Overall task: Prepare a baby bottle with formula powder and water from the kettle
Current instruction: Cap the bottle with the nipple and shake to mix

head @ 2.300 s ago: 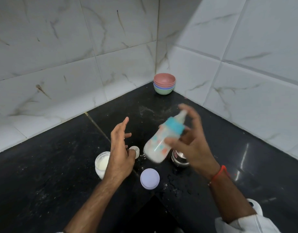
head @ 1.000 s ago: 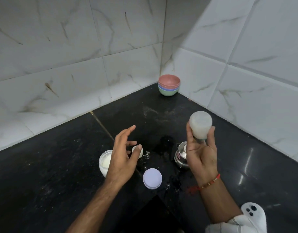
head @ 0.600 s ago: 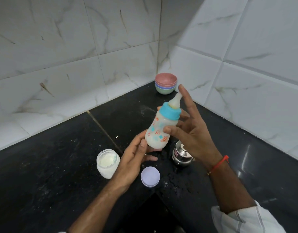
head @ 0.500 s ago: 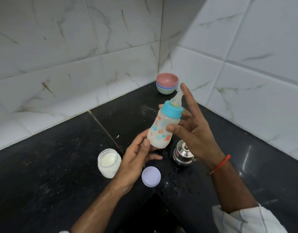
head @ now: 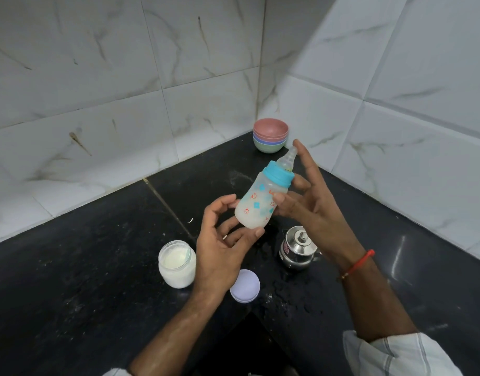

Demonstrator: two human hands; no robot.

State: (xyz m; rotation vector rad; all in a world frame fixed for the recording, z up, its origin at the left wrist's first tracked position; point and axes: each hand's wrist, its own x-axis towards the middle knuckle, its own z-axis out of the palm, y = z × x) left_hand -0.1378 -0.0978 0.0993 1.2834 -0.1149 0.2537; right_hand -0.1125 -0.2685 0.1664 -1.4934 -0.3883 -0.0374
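A small baby bottle point(head: 260, 202) with a blue collar and clear teat, holding white liquid, is held tilted above the black counter point(head: 84, 267). My right hand point(head: 309, 204) grips its upper body with thumb and fingers. My left hand point(head: 222, 245) cups the bottle's base from below, fingers touching it. An open glass jar of white formula powder point(head: 176, 264) stands on the counter left of my left wrist. Its lilac lid point(head: 245, 285) lies flat nearby. A small steel kettle point(head: 298, 251) with a knobbed lid stands under my right wrist.
A stack of pastel bowls point(head: 270, 139) sits in the far corner where the two tiled walls meet. Water drops and powder specks are scattered on the counter around the kettle point(head: 290, 291). The counter's inner corner edge point(head: 249, 316) lies close below the lilac lid.
My right hand shook the bottle, turning it upside down and back upright. My left hand rose from beside the jar to the bottle's base. In the last half second almost nothing moved.
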